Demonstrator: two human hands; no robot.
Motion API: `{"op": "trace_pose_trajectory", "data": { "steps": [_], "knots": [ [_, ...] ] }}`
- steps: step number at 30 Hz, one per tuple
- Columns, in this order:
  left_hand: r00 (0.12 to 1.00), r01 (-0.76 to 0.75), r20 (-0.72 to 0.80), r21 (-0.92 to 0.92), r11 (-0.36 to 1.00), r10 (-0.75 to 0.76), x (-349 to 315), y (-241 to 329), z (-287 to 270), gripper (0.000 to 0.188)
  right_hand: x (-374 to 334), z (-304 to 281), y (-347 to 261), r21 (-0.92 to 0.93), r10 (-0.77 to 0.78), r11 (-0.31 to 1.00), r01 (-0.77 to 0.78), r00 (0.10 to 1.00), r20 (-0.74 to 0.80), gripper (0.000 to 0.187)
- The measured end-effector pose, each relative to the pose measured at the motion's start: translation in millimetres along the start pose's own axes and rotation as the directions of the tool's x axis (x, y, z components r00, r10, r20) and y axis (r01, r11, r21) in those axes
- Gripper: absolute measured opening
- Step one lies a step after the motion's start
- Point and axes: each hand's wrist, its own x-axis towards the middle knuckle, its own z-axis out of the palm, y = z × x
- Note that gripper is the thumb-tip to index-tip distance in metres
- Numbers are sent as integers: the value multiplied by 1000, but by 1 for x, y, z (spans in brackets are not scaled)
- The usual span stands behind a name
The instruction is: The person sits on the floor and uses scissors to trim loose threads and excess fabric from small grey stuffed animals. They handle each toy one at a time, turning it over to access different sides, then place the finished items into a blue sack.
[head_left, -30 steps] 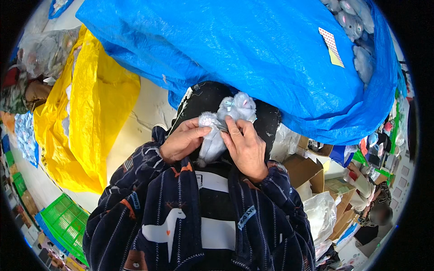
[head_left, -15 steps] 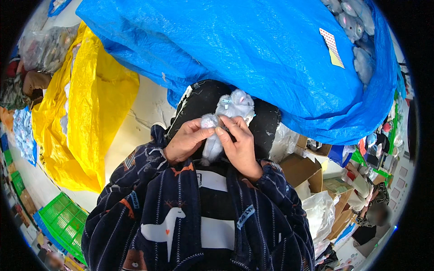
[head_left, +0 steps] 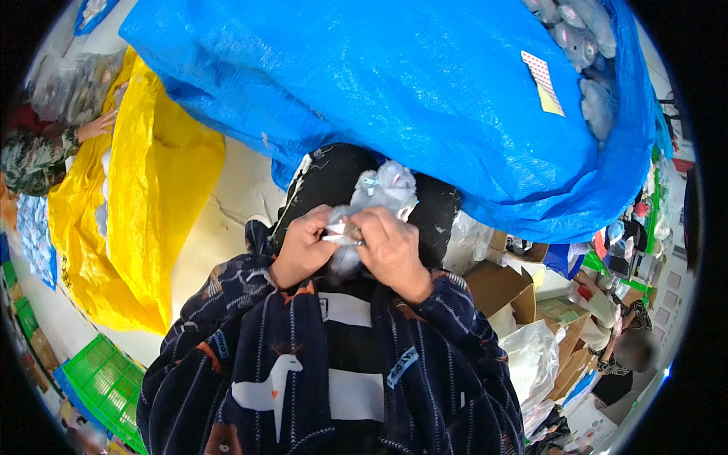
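A fluffy grey plush toy (head_left: pixel 387 188) lies across my lap on the dark trousers, its far end showing pink patches and a pale blue zip. My left hand (head_left: pixel 302 249) pinches the near part of it from the left. From the right, my right hand (head_left: pixel 396 249) grips the same part with thumb and bent fingers. Between the two sets of fingertips a bit of white material (head_left: pixel 343 233) shows against the grey fur; what it is exactly is hard to make out. More grey fur hangs below the hands.
A big blue sack (head_left: pixel 379 83) spreads just beyond my knees, with grey plush toys (head_left: pixel 580 47) in its right opening. At left stands a yellow sack (head_left: pixel 163 197), with another person's hand (head_left: pixel 97 125) at it. A green crate (head_left: pixel 106 383) and cardboard boxes (head_left: pixel 497 288) flank me.
Both hands have turned inward over the plush's near part, and the white material now shows between them. Another person's hand has come onto the yellow sack.
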Motion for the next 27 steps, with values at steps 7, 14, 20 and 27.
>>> {"op": "trace_pose_trajectory", "data": {
  "steps": [7, 14, 20, 27],
  "knots": [
    [996, 48, -75, 47, 998, -45, 12, 3, 4, 12, 3, -15, -33, 661, 83, 723, -202, 975, 207, 16],
    [971, 239, 32, -220, 946, -238, 8, 6, -2, 16, 25, -52, 31, 169, 309, 947, -272, 913, -265, 34],
    [993, -118, 51, 301, 946, 108, 17, 11, 3, 27, 47, -37, 29, -188, 130, 977, -97, 976, 173, 24],
    [989, -147, 44, 490, 859, 144, 25, 25, 16, 38, 47, -50, 35, -306, 135, 951, -44, 950, 282, 14]
  ]
}}
